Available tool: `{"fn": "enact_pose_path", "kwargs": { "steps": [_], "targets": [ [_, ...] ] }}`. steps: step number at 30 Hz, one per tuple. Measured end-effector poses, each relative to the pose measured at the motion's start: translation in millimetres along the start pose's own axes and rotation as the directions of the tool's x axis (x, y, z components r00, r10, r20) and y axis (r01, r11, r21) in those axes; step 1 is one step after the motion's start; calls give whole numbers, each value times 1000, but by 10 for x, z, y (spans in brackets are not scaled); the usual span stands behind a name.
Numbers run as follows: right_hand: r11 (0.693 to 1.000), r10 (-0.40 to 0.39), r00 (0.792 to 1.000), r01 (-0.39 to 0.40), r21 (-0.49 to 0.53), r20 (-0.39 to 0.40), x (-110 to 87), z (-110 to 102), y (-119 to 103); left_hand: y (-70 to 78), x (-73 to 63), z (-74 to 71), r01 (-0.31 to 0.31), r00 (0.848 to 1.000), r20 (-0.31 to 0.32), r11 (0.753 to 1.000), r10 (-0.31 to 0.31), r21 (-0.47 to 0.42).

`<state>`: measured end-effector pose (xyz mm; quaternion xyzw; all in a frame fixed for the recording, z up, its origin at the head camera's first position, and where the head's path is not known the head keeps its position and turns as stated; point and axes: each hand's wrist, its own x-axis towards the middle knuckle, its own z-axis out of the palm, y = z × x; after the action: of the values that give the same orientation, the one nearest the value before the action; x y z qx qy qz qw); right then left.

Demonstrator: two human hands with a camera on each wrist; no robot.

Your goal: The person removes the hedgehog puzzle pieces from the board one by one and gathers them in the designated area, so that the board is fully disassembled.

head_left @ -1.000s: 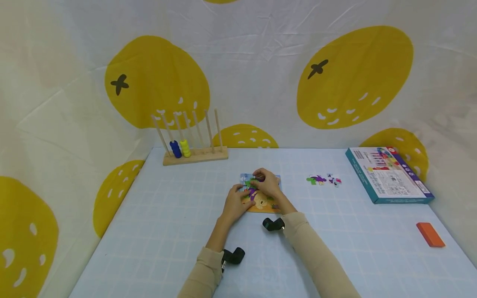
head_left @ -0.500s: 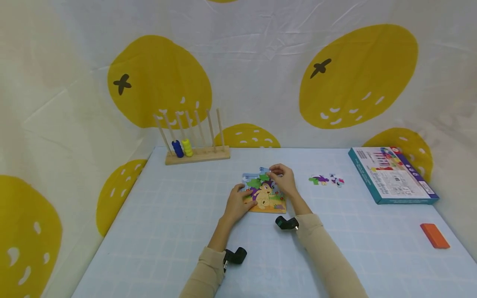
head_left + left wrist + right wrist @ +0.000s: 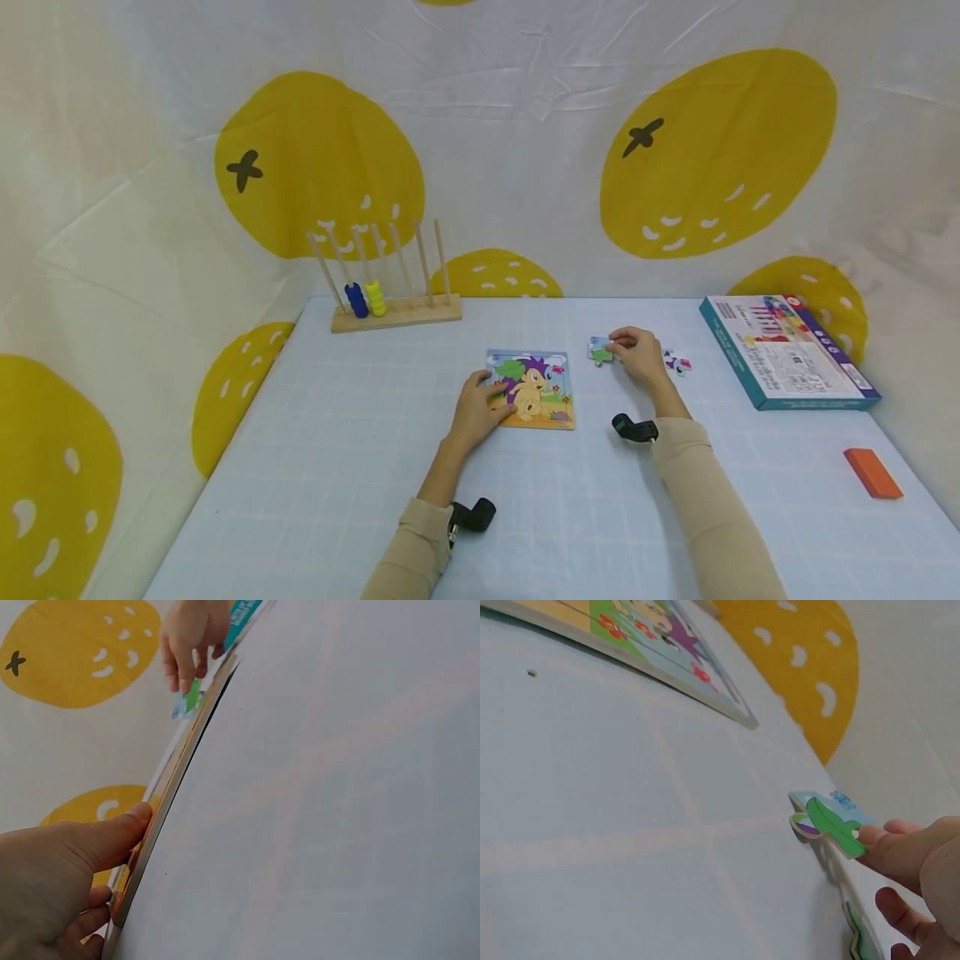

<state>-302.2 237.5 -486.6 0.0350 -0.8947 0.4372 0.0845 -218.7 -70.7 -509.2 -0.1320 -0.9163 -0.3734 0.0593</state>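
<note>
A framed jigsaw puzzle [image 3: 551, 408] with a purple-haired cartoon hedgehog lies on the table. My left hand [image 3: 472, 412] holds it at its left side, the thumb [image 3: 124, 832] on the near edge and other fingers curled by the corner. To the right of the puzzle, my right hand [image 3: 641, 358] pinches a puzzle piece [image 3: 600, 351]. This piece [image 3: 825, 821], sky blue with a green leaf and a bit of purple, is tilted in the right wrist view. Beyond my right hand lies a white and pink loose piece [image 3: 679, 363]. Another green piece [image 3: 861, 937] shows below my right fingers.
At the back left stands a wooden peg rack [image 3: 408, 313] with blue beads [image 3: 357, 301] and yellow beads [image 3: 376, 298]. A flat teal-edged box [image 3: 791, 354] lies at the back right. Nearer the right edge is an orange block [image 3: 872, 473]. A printed cloth hangs behind the table.
My right hand has lifted the puzzle piece off the top of the puzzle and carried it right, towards the loose pieces. My left hand stays at the puzzle's left side.
</note>
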Motion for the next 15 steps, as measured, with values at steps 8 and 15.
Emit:
{"fn": "enact_pose_path", "kwargs": {
  "steps": [8, 15],
  "targets": [
    [992, 39, 989, -21, -126, 143, 70, -118, 60, 6, -1, 14, -9, 1000, -10, 1000, 9, -20],
    [977, 78, 971, -30, -210, 225, 109, -120, 48, 10, -9, -4, -3, 1000, -10, 1000, 3, -20]
  ]
}}
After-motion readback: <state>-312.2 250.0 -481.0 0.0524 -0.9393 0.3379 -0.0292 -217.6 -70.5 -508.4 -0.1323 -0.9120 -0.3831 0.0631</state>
